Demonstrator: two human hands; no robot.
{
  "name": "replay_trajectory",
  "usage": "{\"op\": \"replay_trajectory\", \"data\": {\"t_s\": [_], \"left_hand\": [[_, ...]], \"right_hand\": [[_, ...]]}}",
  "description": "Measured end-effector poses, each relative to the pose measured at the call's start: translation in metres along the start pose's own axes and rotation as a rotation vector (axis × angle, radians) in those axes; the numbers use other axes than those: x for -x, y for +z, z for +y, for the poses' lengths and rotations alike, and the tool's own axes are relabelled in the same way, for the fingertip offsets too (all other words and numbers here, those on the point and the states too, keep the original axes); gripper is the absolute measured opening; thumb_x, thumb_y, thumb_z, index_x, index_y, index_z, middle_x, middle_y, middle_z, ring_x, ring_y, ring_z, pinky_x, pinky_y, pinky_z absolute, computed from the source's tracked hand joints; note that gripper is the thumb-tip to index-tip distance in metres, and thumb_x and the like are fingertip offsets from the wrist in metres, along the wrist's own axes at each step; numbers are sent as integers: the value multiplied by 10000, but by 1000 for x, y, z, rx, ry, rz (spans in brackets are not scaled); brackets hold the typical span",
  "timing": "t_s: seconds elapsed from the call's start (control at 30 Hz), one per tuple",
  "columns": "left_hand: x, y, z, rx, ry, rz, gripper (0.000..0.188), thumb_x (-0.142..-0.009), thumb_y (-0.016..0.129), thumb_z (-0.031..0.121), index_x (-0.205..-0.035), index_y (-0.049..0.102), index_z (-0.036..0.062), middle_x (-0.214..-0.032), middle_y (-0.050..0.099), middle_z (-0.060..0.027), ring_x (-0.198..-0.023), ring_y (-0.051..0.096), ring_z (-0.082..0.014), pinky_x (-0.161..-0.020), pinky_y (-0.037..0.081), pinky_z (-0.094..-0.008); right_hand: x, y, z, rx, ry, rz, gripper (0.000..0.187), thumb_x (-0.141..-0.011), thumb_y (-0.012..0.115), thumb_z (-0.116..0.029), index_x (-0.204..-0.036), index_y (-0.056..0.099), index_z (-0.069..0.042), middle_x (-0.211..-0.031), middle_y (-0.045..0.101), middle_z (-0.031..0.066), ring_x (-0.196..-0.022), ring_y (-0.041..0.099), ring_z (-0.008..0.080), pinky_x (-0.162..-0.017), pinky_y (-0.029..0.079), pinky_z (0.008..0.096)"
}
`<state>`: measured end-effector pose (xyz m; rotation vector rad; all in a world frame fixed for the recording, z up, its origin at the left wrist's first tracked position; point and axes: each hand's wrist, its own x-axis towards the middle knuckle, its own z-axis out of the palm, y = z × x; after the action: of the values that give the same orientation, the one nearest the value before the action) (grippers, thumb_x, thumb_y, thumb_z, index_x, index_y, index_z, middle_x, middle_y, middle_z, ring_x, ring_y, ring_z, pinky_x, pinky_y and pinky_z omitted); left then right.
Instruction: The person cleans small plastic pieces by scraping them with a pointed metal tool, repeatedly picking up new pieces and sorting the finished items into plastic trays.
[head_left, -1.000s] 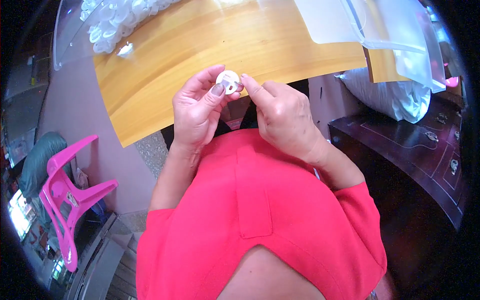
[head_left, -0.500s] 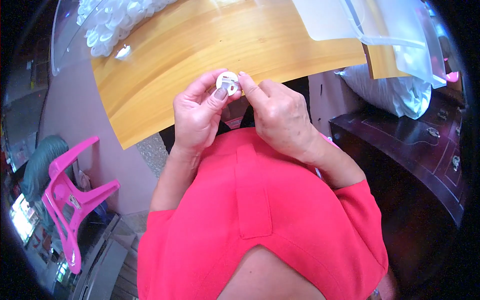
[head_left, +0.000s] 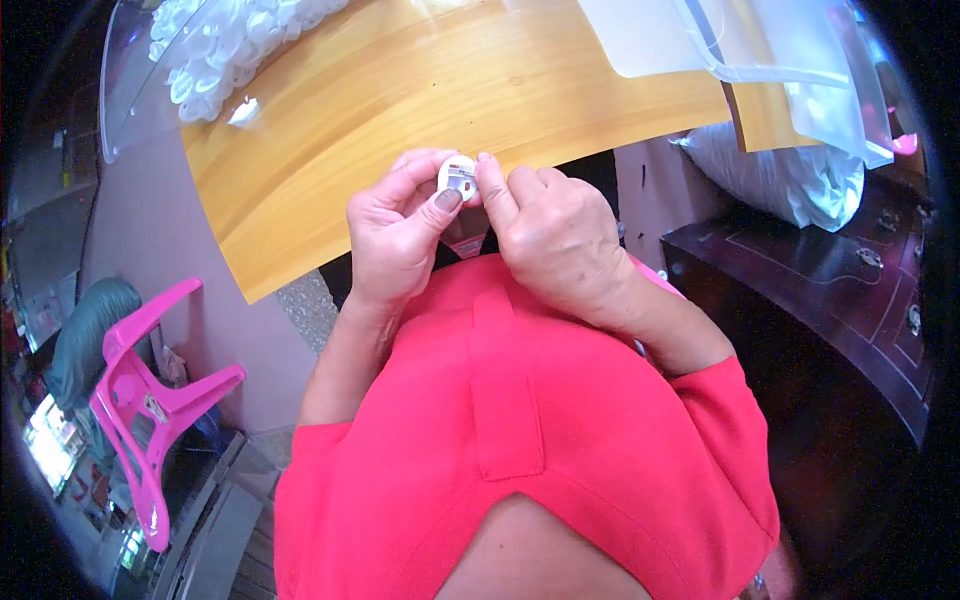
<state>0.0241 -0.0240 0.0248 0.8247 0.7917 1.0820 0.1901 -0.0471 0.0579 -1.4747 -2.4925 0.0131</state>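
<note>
Above the table's near edge, my left hand [head_left: 395, 230] pinches a small round white plastic part [head_left: 458, 172] between thumb and fingers. Slots and a small red spot show on the part's face. My right hand [head_left: 560, 232] is closed against its right side. The right forefinger lies over the part's rim, while the other fingers are curled under. My right thumb is hidden, so anything tiny between those fingertips cannot be made out.
The wooden table [head_left: 400, 100] carries a clear bin of white plastic pieces [head_left: 225, 55] at far left, with a single white piece [head_left: 244, 111] nearby. A translucent bin [head_left: 650, 45] sits at far right. A white bag [head_left: 790, 180], dark cabinet [head_left: 820, 250] and pink stool [head_left: 150, 390] flank me.
The white part has tilted slightly in my left hand. My right forefinger has come further over its right rim, and my right hand has shifted a little left.
</note>
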Motion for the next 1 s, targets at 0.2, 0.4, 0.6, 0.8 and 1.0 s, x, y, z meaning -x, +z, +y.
{"op": "replay_trajectory", "data": {"t_s": [0.2, 0.4, 0.6, 0.8, 1.0], "left_hand": [[0, -7, -2, -134, 55, -111, 228, -819, 635, -51, -1045, 619, -75, -1041, 562, -108, -857, 625, -171, -766, 518, -265], [0, -17, -8, -114, 39, -217, 256, -827, 635, -32, -1080, 608, -64, -1065, 557, -126, -870, 633, -208, -771, 539, -301], [-1, -20, -12, 87, -26, -187, 301, -824, 662, 29, -1108, 598, -48, -1107, 555, -141, -886, 637, -231, -769, 555, -335], [0, -21, -12, 96, -60, -174, 312, -815, 676, 36, -1109, 603, -39, -1093, 566, -131, -872, 620, -199, -760, 543, -313], [-2, -21, -11, 45, -23, -199, 310, -812, 676, 23, -1105, 602, -44, -1088, 577, -134, -897, 614, -192, -768, 538, -302]], "right_hand": [[0, -9, 6, -83, -15, -144, 337, -766, 559, -101, -1069, 581, 43, -694, 554, 90, -618, 594, 213, -517, 482, 319], [-3, -13, 20, -257, -41, -302, 200, -756, 549, -71, -942, 547, 3, -709, 589, 117, -649, 627, 271, -551, 499, 370], [1, -11, 15, -319, 35, -175, 148, -780, 543, -106, -898, 551, -18, -693, 603, 128, -627, 635, 277, -532, 507, 374], [1, -17, 10, -240, 52, -149, 172, -778, 555, -121, -912, 554, -13, -664, 573, 108, -614, 627, 252, -499, 502, 356], [1, -16, 7, -158, 50, -171, 220, -762, 561, -113, -952, 545, -4, -675, 541, 86, -639, 611, 228, -504, 489, 335]]}}
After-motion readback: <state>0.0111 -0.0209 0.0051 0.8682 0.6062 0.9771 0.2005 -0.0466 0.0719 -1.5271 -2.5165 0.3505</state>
